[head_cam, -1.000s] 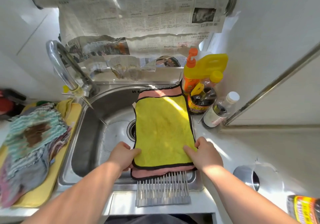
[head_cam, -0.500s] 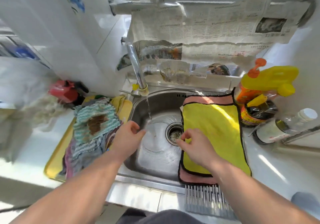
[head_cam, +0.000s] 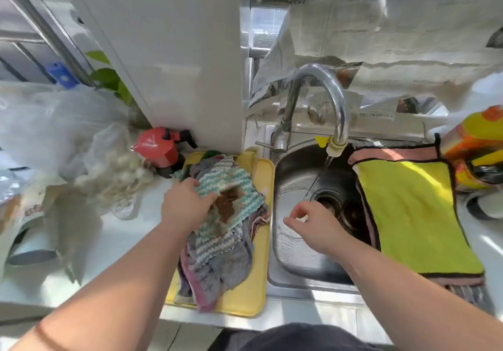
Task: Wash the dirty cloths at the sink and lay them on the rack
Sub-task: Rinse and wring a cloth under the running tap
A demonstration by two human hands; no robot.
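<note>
A pile of dirty cloths (head_cam: 217, 255) lies on a yellow tray (head_cam: 255, 282) left of the sink (head_cam: 294, 258). On top is a green-and-white striped cloth (head_cam: 234, 184) with a brown stain. My left hand (head_cam: 185, 203) grips this cloth at its left edge. My right hand (head_cam: 315, 225) hovers over the sink basin with loosely curled fingers, holding nothing. A yellow cloth (head_cam: 413, 214) lies spread over a pink cloth (head_cam: 394, 153) on the rack (head_cam: 462, 292) across the sink's right side. Water runs from the tap (head_cam: 321, 100).
A red moka pot (head_cam: 160, 146) stands behind the tray. Plastic bags (head_cam: 68, 144) and a metal pot (head_cam: 30, 250) sit on the left counter. An orange-and-yellow bottle (head_cam: 479, 144) stands at the far right. Newspaper (head_cam: 394, 51) covers the wall behind the sink.
Both hands left the yellow cloth on the rack. My view turned left; my left hand reached the cloth pile and took hold of the striped cloth, while my right hand moved over the basin.
</note>
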